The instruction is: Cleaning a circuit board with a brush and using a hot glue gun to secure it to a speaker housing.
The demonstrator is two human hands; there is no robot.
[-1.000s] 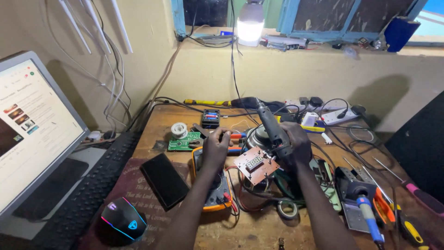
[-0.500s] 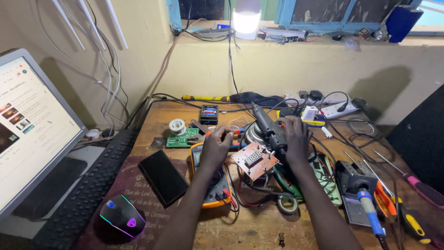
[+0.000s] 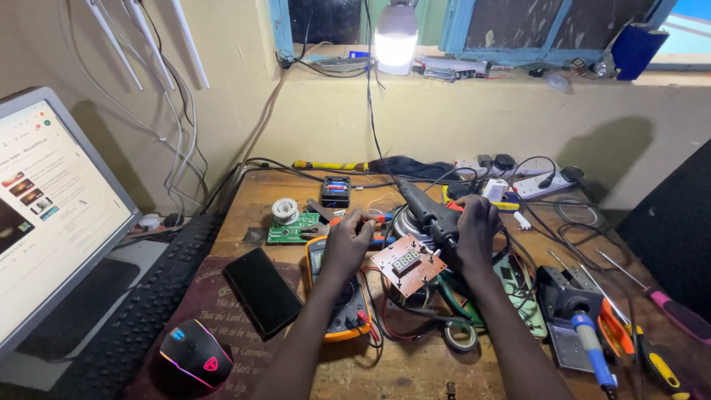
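1. A black mouse [image 3: 194, 361] with glowing edges and a dark phone [image 3: 262, 290] lie at the left
2. The left hand [image 3: 348, 243] rests over the yellow multimeter [image 3: 335, 296], fingers curled on something small that I cannot make out
3. A brown circuit board [image 3: 408, 264] with a display sits between the hands
4. The right hand [image 3: 474, 231] is wrapped around a black glue gun [image 3: 428, 211], just behind the board

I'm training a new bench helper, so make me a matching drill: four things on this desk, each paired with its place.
Things:
1. computer mouse
2. solder spool
3. brown display board
4. blue-handled screwdriver

Places:
A. between the two hands
B. front right
C. front left, by the keyboard
D. behind the green circuit board

Pairs: 1-C, 2-D, 3-A, 4-B
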